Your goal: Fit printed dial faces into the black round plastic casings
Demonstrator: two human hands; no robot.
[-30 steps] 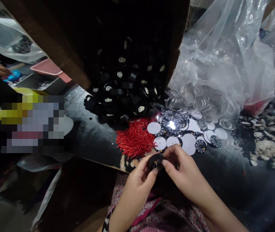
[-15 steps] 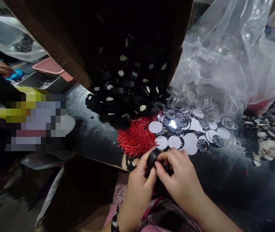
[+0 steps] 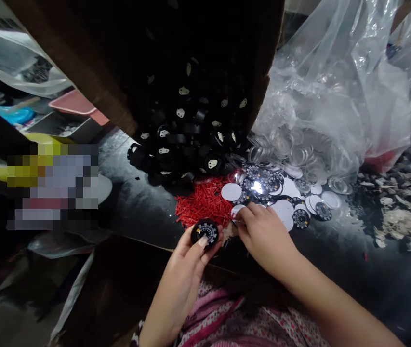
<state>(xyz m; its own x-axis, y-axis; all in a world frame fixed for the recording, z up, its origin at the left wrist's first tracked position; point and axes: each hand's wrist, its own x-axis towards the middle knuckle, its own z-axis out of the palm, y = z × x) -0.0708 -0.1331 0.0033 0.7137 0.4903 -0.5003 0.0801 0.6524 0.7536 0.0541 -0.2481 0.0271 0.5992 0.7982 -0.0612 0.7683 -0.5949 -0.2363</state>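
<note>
Small round blk gauge (image 3: 205, 233), white tick ring, in L hand (image 3: 186, 262).

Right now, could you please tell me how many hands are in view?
2: the left hand holds a black dial; the right hand reaches the white discs beside the red pins. No others show.

dim overall | glare on plastic bag (image 3: 335, 86) (upper right) | edges warped | left patch pixelated
</note>
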